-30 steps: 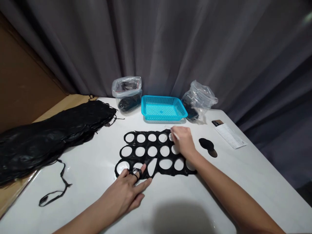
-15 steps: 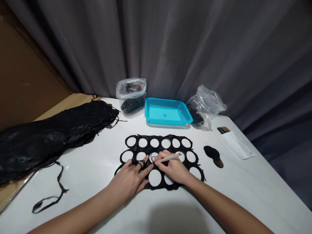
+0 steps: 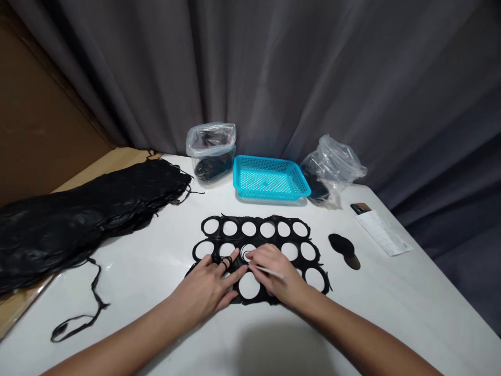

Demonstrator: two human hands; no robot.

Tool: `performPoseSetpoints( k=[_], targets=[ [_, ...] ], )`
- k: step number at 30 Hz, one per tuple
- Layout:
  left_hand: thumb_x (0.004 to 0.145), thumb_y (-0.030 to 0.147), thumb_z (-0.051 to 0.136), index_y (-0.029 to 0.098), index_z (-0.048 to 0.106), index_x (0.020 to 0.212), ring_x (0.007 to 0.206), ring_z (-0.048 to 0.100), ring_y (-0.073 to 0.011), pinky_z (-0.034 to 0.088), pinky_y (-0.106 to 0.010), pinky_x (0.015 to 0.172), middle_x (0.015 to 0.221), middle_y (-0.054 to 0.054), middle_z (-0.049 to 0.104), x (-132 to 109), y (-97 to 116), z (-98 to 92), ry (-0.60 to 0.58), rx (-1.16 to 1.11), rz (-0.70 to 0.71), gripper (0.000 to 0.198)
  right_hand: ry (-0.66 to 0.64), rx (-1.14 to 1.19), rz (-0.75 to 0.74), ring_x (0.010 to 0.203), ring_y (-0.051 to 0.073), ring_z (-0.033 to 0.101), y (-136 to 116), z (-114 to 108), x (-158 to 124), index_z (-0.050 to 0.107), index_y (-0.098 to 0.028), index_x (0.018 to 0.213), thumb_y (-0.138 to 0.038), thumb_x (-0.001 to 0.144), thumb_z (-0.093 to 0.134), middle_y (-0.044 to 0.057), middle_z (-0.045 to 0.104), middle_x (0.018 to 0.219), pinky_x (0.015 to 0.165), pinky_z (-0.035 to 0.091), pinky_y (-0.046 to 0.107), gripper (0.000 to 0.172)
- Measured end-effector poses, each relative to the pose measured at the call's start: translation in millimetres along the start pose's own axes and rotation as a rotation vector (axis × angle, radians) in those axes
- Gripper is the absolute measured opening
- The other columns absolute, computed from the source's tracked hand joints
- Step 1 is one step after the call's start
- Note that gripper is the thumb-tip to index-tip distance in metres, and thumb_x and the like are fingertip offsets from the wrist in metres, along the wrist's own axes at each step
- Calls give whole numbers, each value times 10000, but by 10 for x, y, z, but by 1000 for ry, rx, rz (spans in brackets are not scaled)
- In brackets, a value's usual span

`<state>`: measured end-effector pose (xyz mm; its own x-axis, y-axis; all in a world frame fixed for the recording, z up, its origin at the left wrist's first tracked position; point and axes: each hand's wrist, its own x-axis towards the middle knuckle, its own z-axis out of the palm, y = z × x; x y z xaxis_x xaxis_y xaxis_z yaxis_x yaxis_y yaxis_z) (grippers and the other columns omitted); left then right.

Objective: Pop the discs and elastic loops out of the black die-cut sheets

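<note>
A black sheet [image 3: 251,237] with rows of large round holes lies flat on the white table. My left hand [image 3: 209,284] rests on its lower left part, fingers spread and pressing down. Thin black loops [image 3: 226,262] sit around one of its fingers. My right hand [image 3: 277,271] pinches a slim white pen-like tool [image 3: 270,271], its tip by the rim of a middle hole, close to my left fingertips. Whether the tool has a blade is too small to tell. A thin black ring [image 3: 246,252] shows inside that hole.
Behind the sheet stands a blue plastic basket [image 3: 270,195], between two clear bags [image 3: 213,151] [image 3: 332,167] with black contents. Black sheets [image 3: 86,209] are piled at left, near a curled black strip [image 3: 94,310]. Black discs [image 3: 342,244], white paper [image 3: 382,233] and a phone [image 3: 359,208] lie at right.
My right hand has turned, and the white tool now points lower toward the right. My left hand stays in place on the sheet.
</note>
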<state>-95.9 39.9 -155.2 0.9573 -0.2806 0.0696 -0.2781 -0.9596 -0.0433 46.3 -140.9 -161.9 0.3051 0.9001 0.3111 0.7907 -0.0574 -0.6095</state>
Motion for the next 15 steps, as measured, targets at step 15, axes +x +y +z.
performPoseSetpoints(
  k=[15],
  targets=[
    [1002, 468, 512, 230, 555, 1364, 1047, 667, -245, 360, -366, 828, 1426, -140, 553, 157, -117, -130, -8, -58, -17, 436, 238, 22, 375, 731, 199, 608, 687, -582, 629, 566, -212, 739, -275, 909, 521, 30, 694, 800, 690, 417, 306, 187]
  ],
)
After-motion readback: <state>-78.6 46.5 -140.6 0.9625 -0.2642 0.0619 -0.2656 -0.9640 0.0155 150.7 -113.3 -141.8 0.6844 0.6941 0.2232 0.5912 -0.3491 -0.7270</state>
